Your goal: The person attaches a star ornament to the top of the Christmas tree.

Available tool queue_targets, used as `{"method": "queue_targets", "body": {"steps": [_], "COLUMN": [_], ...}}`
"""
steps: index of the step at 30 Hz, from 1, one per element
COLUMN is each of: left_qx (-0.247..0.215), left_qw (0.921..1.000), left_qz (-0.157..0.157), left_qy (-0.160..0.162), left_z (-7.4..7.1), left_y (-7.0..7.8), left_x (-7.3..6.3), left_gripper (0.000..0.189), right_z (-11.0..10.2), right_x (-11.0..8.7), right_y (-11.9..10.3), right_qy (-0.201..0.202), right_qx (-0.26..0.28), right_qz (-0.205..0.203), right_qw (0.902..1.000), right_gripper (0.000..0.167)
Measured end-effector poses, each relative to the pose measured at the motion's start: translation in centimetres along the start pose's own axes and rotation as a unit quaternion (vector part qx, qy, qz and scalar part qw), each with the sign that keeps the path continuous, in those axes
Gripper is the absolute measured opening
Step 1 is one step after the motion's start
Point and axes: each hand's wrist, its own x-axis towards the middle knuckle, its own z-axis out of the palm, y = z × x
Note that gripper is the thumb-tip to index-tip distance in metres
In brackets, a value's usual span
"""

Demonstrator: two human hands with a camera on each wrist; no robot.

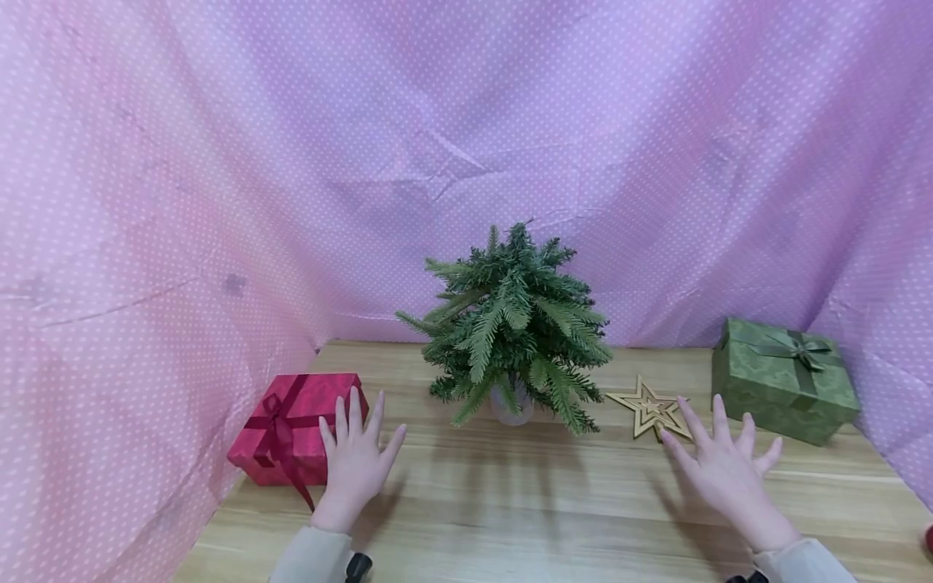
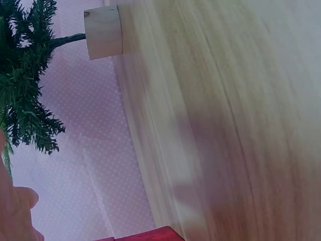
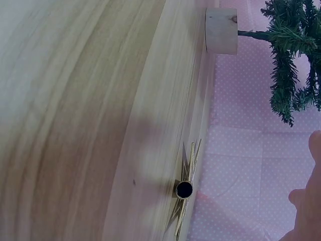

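Red gift box [image 1: 302,441] lay just left of the left hand [image 1: 353,463], partly behind it in the head view. Likely light, stiff-walled but dentable; best taken by opposite sides, clear of the slippery-looking ribbon [image 1: 280,441]. Left hand released, fingers straight and splayed, raised over the wood-grain table [image 1: 510,478].

Artificial fir tree [image 1: 510,324] stood between the hands and farther off. Branches looked springy, perhaps top-heavy; round wooden base [image 2: 104,32] or bare stem seemed the sound hold.

Gold star ornament [image 1: 651,409] lay flat just ahead of the right hand [image 1: 729,478], whose thumb and index overlapped its edge in the head view; the right wrist view showed them apart. Judged light, stiff, thin, maybe slick, points liable to snag or bend. Dark-mouthed tube [image 3: 184,190] on it offered a pinch. Right hand held nothing, fingers spread.

Room, left to right: cloth [image 1: 168,389] crowded the box's outer side; open table ran between the hands; table's back edge lay beyond the tree; green gift box [image 1: 783,380], ahead and right of the right hand, limited swing there.
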Motion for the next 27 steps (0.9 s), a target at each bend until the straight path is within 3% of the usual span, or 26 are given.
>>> {"method": "queue_targets", "body": {"steps": [15,21,27], "left_qx": [-0.016,-0.041,-0.099], "left_qw": [0.9998,0.9974,0.99], "left_qz": [-0.002,0.01,0.028], "left_qy": [0.014,0.059,0.097], "left_z": [-0.5,-0.7,-1.2], "left_y": [-0.3,-0.5,-0.5], "left_x": [0.2,0.5,0.7], "left_gripper": [0.067,0.064,0.058], "right_z": [0.1,0.5,0.7], "right_x": [0.2,0.7,1.3], "right_y": [0.0,0.6,1.5], "right_qy": [-0.003,-0.007,-0.035], "right_qx": [0.01,0.035,0.071], "right_qz": [0.001,0.02,0.041], "right_qw": [0.9999,0.9992,0.996], "right_gripper": [0.068,0.068,0.071]}}
